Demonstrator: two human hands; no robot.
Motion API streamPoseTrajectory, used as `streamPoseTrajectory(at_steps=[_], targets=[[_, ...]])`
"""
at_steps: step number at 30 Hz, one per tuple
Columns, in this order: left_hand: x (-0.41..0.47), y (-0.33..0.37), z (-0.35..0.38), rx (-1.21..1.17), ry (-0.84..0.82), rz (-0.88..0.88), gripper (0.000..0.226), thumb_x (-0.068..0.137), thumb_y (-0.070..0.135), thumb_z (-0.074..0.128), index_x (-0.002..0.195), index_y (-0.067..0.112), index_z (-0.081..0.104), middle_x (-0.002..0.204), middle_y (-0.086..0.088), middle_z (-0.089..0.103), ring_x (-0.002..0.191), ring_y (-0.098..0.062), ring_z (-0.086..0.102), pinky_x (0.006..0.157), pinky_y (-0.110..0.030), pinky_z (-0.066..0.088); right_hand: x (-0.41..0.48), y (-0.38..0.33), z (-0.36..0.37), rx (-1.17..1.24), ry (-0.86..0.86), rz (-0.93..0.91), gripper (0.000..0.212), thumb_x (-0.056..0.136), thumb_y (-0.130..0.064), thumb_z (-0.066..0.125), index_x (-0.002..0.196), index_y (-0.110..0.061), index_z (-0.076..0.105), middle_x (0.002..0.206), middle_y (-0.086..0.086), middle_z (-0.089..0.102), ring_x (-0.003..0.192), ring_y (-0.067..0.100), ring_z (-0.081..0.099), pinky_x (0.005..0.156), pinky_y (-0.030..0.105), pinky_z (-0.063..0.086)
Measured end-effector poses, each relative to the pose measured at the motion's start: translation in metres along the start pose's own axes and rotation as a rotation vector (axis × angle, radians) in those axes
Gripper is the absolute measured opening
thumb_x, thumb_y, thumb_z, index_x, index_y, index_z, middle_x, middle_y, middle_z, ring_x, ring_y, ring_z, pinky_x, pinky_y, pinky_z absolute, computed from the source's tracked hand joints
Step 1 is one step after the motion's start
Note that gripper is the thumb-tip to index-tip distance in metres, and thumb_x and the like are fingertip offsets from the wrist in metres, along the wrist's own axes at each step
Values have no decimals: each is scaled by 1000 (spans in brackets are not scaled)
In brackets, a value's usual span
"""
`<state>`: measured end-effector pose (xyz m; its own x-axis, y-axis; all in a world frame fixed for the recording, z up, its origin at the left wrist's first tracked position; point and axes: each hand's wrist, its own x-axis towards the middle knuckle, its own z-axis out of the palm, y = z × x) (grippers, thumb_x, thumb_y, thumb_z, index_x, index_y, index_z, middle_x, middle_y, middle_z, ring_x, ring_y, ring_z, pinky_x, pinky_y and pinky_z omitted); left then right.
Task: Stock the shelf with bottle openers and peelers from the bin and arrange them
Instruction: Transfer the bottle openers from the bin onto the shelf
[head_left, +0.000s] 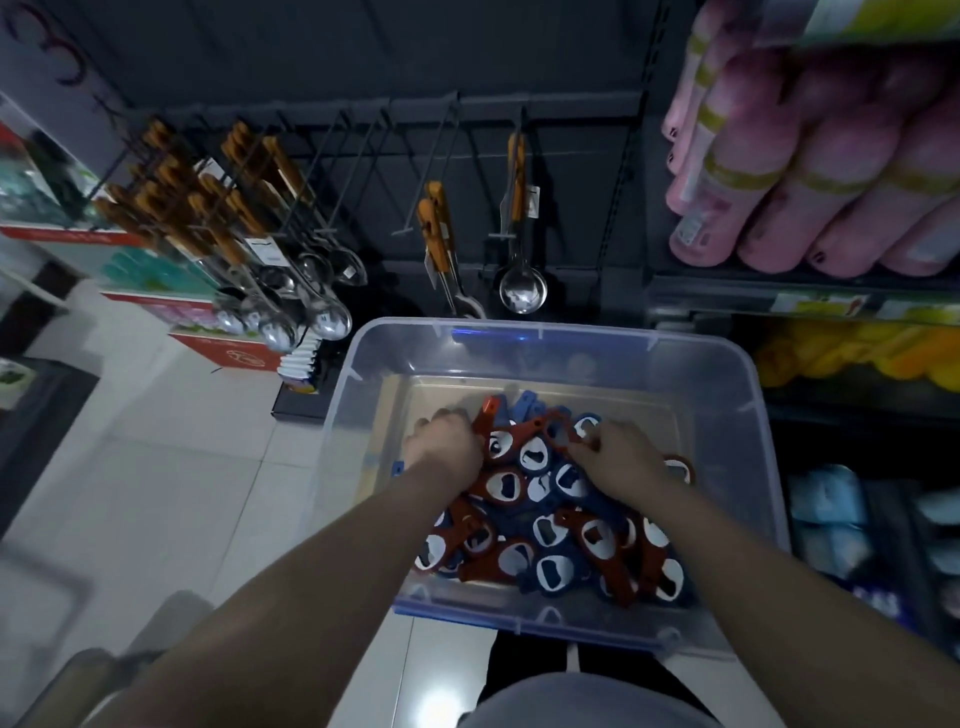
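Reaching into the clear plastic bin, which sat on the tiled floor below the display, the person had both hands down in the heap of red and blue bottle openers. The left hand was at the far left of the heap, its fingers curled under and closed on a red opener whose handle stuck up past the knuckles. The right hand lay toward the far right, fingertips pinching a long red opener that rested across the pile. Whether either hand held more than one piece could not be told, and no peeler could be picked out for certain among the stock.

This looked like the gathering step: nothing from the bin hung on the display yet, so the task seemed near its start. Just behind the bin stood the rack of peg hooks, several of them bare, between the crowded orange-handled utensils on the left and a single ladle on the right.

The next move would call for lifting the gripped openers clear without dragging neighbours along, turning each so its hanging hole faced a bare hook, and threading it on, keeping colours and kinds together
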<state>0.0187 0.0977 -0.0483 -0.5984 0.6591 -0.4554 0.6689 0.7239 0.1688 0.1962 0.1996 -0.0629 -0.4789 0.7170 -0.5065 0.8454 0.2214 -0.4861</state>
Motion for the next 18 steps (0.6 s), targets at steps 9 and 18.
streamPoseTrajectory(at_steps=[9, 18], targets=[[-1, -11, -8, -211, -20, 108, 22, 90, 24, 54, 104, 8, 59, 109, -16, 61, 103, -35, 56, 84, -39, 48, 5, -12, 20, 111, 17, 90, 64, 59, -56, 80, 93, -8, 56, 82, 4, 58, 77, 21, 60, 60, 31, 45], [5, 9, -26, -348, -46, 188, 15, 89, 21, 53, 101, 20, 62, 100, -7, 67, 91, -26, 61, 78, -34, 49, -18, -12, -8, 119, 137, 46, 13, 87, -20, 64, 96, -10, 65, 94, 7, 67, 89, 25, 61, 70, 30, 43]])
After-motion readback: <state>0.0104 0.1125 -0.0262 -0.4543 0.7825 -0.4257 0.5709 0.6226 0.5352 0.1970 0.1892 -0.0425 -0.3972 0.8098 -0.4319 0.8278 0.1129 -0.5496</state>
